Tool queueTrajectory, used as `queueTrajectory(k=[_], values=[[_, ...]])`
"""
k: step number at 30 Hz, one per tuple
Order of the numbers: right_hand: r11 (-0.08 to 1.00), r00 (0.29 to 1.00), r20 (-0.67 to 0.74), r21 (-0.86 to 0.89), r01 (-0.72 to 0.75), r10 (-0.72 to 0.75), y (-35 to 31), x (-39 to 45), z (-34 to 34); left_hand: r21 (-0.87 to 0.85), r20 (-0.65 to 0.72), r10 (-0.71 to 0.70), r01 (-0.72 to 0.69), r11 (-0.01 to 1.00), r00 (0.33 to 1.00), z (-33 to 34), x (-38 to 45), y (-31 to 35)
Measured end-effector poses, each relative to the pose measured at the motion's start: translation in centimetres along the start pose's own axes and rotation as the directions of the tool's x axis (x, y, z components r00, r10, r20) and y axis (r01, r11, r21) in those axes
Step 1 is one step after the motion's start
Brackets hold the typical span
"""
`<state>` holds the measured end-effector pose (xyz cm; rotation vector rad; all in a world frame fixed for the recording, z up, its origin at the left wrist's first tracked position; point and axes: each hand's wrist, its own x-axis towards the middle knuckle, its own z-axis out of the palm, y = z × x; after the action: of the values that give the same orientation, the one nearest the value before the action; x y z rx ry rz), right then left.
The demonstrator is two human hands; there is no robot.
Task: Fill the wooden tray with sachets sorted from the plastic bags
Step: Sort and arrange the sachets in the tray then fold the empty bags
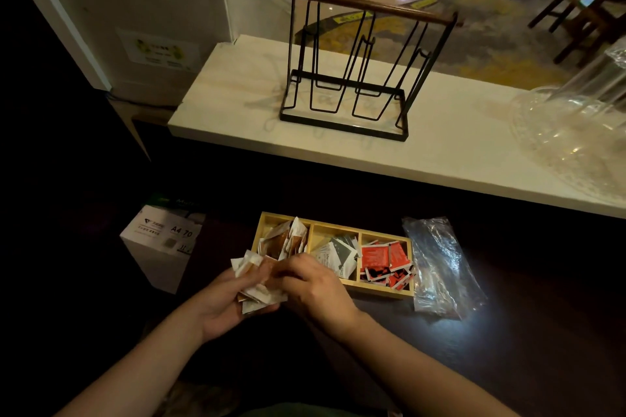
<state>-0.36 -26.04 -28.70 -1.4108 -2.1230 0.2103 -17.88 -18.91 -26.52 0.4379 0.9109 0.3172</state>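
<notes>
Just beyond the hands, on the dark counter, sits the wooden tray, three compartments: brown-and-white sachets left, grey-white ones middle, red ones right. Right of the hands lies a crumpled clear plastic bag. Left hand grips a bundle of sachets; right hand pinches into it.

The dark bench carries the tray with a bag just beside it; the pale shelf behind carries a rack.
</notes>
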Motion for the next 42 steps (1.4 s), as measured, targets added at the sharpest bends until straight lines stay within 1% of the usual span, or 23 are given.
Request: queueTrajectory(k=[2,4,6,7,9,11,13,14,16,19,22,25,27,29,30,32,33,34,35,37,38,41,42], values=[[0.999,0.999,-0.022,0.028,-0.040,0.041,0.6,0.8,-0.2,0.038,-0.013,0.057,-0.057,0.998,0.998,0.8,0.6,0.7],[0.989,0.993,-0.040,0.098,-0.108,0.113,1.2,1.8,-0.5,0.048,-0.065,0.124,-0.121,0.991,0.990,1.3,1.6,1.5],[0.959,0.969,-0.060,0.171,-0.226,0.239,1.7,3.0,-0.7,0.118,-0.164,0.256,-0.239,0.964,0.953,1.5,2.9,2.5],[0.929,0.942,-0.066,0.200,-0.311,0.329,2.1,3.4,-0.7,0.204,-0.211,0.341,-0.300,0.932,0.916,1.7,3.6,3.0],[0.830,0.840,-0.080,0.229,-0.509,0.537,3.3,4.0,-0.3,0.426,-0.267,0.495,-0.359,0.830,0.827,1.6,5.2,3.7],[0.667,0.681,-0.073,0.298,-0.683,0.729,4.3,4.7,-0.1,0.650,-0.279,0.599,-0.311,0.693,0.751,1.6,7.0,3.7],[0.505,0.533,-0.037,0.381,-0.775,0.845,4.6,5.3,-0.2,0.801,-0.249,0.669,-0.239,0.549,0.701,1.8,8.6,3.1],[0.465,0.488,-0.030,0.363,-0.808,0.872,4.6,5.5,-0.2,0.844,-0.228,0.697,-0.220,0.490,0.680,2.1,9.1,2.7],[0.450,0.453,-0.051,0.266,-0.853,0.890,4.6,5.7,-0.1,0.901,-0.181,0.749,-0.199,0.386,0.637,2.6,9.6,1.9],[0.454,0.444,-0.098,0.210,-0.866,0.891,4.4,5.2,-0.2,0.947,-0.098,0.797,-0.191,0.259,0.596,2.9,9.7,1.0],[0.458,0.446,-0.106,0.207,-0.864,0.889,4.6,3.8,-0.3,0.979,0.027,0.805,-0.178,0.097,0.593,2.3,9.8,0.3],[0.494,0.500,-0.029,0.221,-0.841,0.865,4.6,2.9,0.0,0.993,0.060,0.788,-0.114,0.012,0.613,2.2,9.9,-0.7],[0.540,0.557,0.038,0.199,-0.818,0.830,4.4,3.0,0.7,0.995,0.072,0.769,-0.102,-0.010,0.635,2.1,10.1,-1.3],[0.587,0.600,0.067,0.152,-0.796,0.797,4.0,3.3,1.5,0.990,0.083,0.742,-0.139,0.014,0.665,1.9,10.3,-1.7],[0.596,0.606,0.066,0.128,-0.793,0.792,3.8,3.6,1.8,0.985,0.075,0.730,-0.165,0.053,0.679,1.8,10.4,-1.7],[0.600,0.605,0.076,0.085,-0.796,0.792,3.7,3.8,2.0,0.967,0.018,0.713,-0.193,0.164,0.701,1.7,10.4,-1.5],[0.599,0.603,0.089,0.068,-0.798,0.793,3.7,3.9,2.0,0.962,0.004,0.713,-0.198,0.190,0.701,1.7,10.4,-1.4],[0.599,0.601,0.103,0.060,-0.799,0.792,3.8,3.9,1.8,0.959,0.011,0.726,-0.213,0.187,0.687,1.7,10.3,-1.3],[0.596,0.599,0.116,0.062,-0.801,0.793,3.9,4.0,1.7,0.960,0.041,0.749,-0.234,0.154,0.661,1.7,10.1,-1.4],[0.595,0.600,0.143,0.084,-0.800,0.787,4.0,4.2,1.5,0.963,0.122,0.790,-0.264,0.052,0.601,1.3,10.0,-1.5],[0.597,0.603,0.158,0.086,-0.797,0.782,4.0,4.3,1.5,0.965,0.144,0.798,-0.262,0.018,0.585,1.0,10.2,-1.5],[0.621,0.617,0.189,0.043,-0.783,0.764,3.9,4.1,1.4,0.966,0.171,0.815,-0.255,-0.029,0.554,0.1,10.6,-1.5],[0.627,0.619,0.203,0.029,-0.779,0.759,3.9,3.9,1.4,0.963,0.195,0.803,-0.265,-0.048,0.563,-0.1,10.5,-1.4]])
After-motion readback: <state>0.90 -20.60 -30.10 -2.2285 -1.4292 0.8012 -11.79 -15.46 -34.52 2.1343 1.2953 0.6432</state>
